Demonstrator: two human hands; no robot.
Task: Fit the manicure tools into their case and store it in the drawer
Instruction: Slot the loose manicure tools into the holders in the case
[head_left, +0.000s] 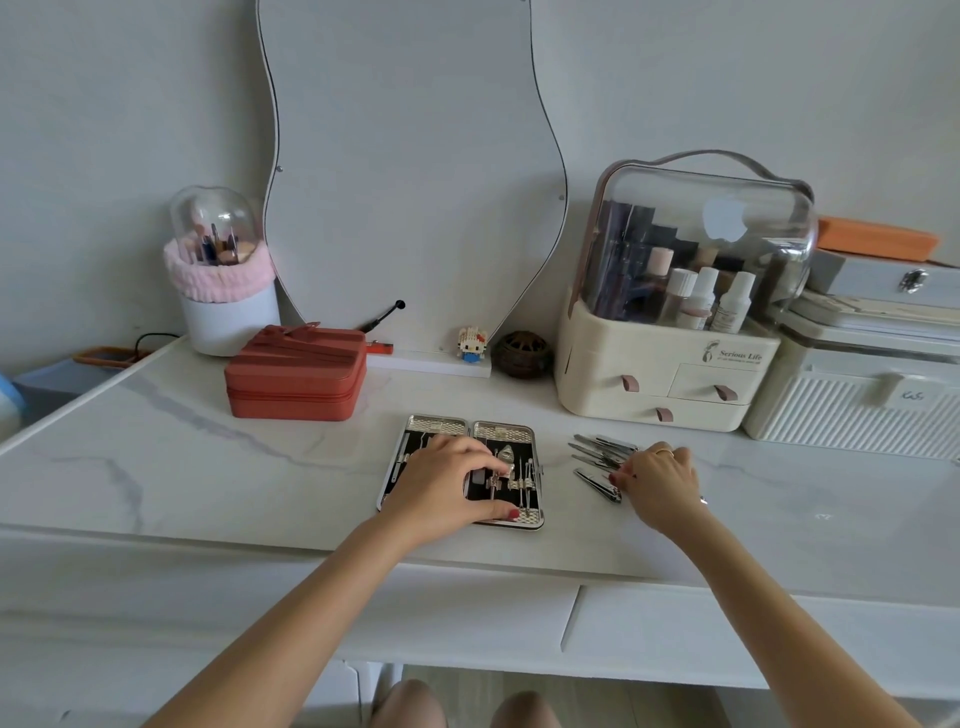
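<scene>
The silver manicure case (501, 430) lies open flat on the white marble table (208, 467), black lining up, with several steel tools strapped in its right half. My left hand (447, 491) rests on the case with the fingers spread over its middle, fingertips touching the tools inside. To the right of the case lies a loose heap of steel manicure tools (597, 457). My right hand (662, 483) is over that heap and its fingertips pinch a nail clipper (597, 484) at the heap's near side. Two shut drawer fronts (467, 618) run under the table edge.
A red zipped box (296, 379) stands at back left beside a white brush holder (223, 291). A wavy mirror (410, 171) leans on the wall. A cream cosmetics organiser (670, 312) and white storage boxes (857, 384) fill the back right.
</scene>
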